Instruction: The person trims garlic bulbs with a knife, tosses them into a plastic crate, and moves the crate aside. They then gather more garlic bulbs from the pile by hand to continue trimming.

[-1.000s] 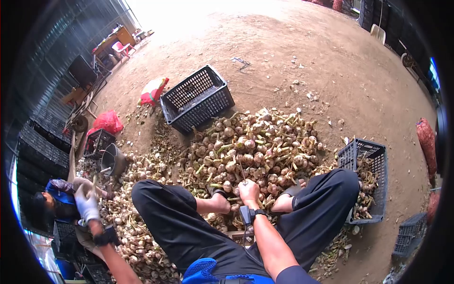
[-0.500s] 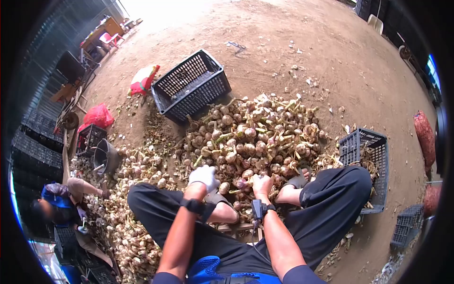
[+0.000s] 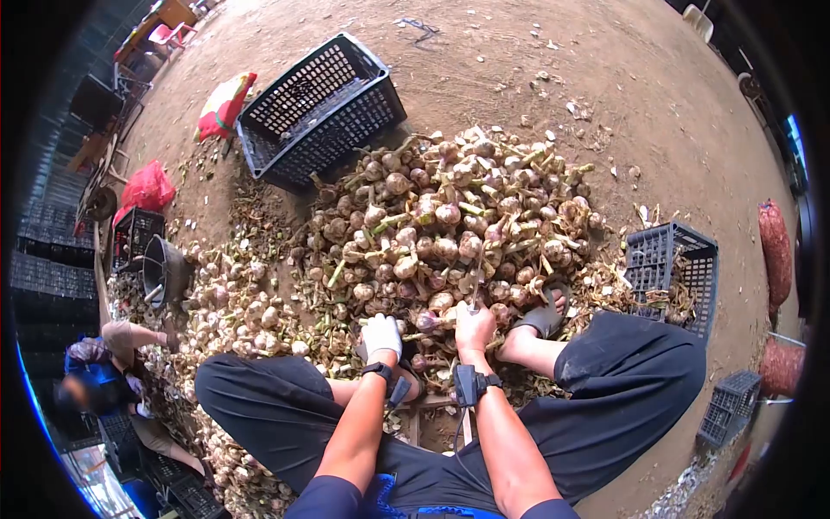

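A big heap of garlic bulbs [image 3: 445, 213], many with stalks on, lies on the ground before my feet. My left hand [image 3: 381, 336], in a white glove, is at the heap's near edge, back upward; its fingertips point down and away, so their grip is hidden. My right hand [image 3: 475, 329], bare, is closed around the handle of a knife [image 3: 476, 285], whose narrow blade points away over the bulbs. Between the hands lies a purplish bulb [image 3: 428, 322], seemingly untouched. Each wrist wears a dark strapped device.
A black plastic crate [image 3: 333, 130] stands behind the heap; another crate [image 3: 650, 264] with dry scraps is at right. Paler trimmed garlic [image 3: 251, 303] spreads leftward, near a bucket [image 3: 164, 268]. Another person [image 3: 99, 363] sits at far left. My sandalled feet flank the near edge.
My left hand has come down and slightly right, closer to my body. My right hand has barely moved, its blade now showing more clearly. The view has tilted downward.
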